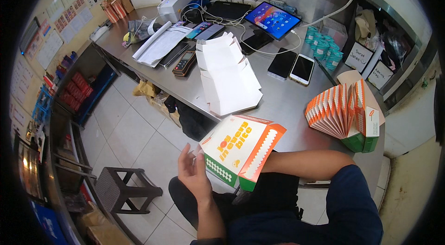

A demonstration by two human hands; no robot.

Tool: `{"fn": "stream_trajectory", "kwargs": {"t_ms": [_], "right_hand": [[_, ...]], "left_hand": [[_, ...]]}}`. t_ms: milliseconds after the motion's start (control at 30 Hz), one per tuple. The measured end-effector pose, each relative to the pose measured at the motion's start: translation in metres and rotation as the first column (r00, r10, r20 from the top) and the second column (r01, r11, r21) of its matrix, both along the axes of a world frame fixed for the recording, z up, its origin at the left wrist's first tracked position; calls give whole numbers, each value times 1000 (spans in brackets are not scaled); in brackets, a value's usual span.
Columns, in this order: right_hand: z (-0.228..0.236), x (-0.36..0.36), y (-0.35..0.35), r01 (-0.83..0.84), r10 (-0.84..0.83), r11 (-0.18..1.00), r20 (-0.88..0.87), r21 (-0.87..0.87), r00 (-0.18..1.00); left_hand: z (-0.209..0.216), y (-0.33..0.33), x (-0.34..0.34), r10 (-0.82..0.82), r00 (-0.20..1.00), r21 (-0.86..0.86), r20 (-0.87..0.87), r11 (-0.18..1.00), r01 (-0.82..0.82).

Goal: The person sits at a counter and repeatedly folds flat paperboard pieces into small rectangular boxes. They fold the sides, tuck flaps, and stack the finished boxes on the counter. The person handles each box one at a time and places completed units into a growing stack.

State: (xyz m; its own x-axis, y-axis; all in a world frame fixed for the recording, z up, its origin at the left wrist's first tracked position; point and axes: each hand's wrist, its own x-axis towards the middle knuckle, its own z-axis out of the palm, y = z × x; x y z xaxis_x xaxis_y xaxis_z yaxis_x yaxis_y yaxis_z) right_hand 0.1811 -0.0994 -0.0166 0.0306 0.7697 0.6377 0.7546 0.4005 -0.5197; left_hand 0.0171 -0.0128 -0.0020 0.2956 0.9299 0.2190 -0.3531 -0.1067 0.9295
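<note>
A folded cardboard food box [234, 147], white with green and orange sides and yellow lettering, is tilted in the air over my lap by the table's front edge. My right forearm [301, 165] runs behind it, and the box hides my right hand, which supports it from that side. Beside the box's left corner is my left hand [193, 171], palm up, fingers apart and slightly bent, the thumb close to the box edge. Beyond the box, flat white carton blanks [227, 76] lie overlapped on the metal table [178, 94].
Right of me stands a fanned stack of nested orange-and-green cartons [340, 113]. Farther back are two phones [282, 64], a tablet [273, 19], teal-wrapped rolls [323, 48], a card terminal [184, 63], papers [155, 46] and cables. On the floor at left stands a dark stool [125, 187].
</note>
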Motion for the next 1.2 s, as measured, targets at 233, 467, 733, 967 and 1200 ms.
{"fn": "stream_trajectory", "kwargs": {"t_ms": [233, 467, 733, 967, 1200], "right_hand": [[3, 1, 3, -72, 53, 992, -185, -102, 981], [8, -2, 11, -119, 76, 981, -259, -154, 963], [15, 12, 10, -192, 107, 956, -343, -223, 933], [17, 14, 10, -211, 104, 945, -386, -248, 917], [-9, -8, 14, -121, 74, 984, -324, -129, 943]], "left_hand": [[-2, 4, -5, -4, 998, 20, -70, 1000, 5], [6, 5, -2, -30, 993, 22, -112, 999, 32], [-1, 7, -6, -66, 994, 10, -92, 998, 67], [0, 4, -4, -76, 994, -57, -73, 996, 72], [-1, 11, -12, -149, 987, -84, -55, 986, 144]]}}
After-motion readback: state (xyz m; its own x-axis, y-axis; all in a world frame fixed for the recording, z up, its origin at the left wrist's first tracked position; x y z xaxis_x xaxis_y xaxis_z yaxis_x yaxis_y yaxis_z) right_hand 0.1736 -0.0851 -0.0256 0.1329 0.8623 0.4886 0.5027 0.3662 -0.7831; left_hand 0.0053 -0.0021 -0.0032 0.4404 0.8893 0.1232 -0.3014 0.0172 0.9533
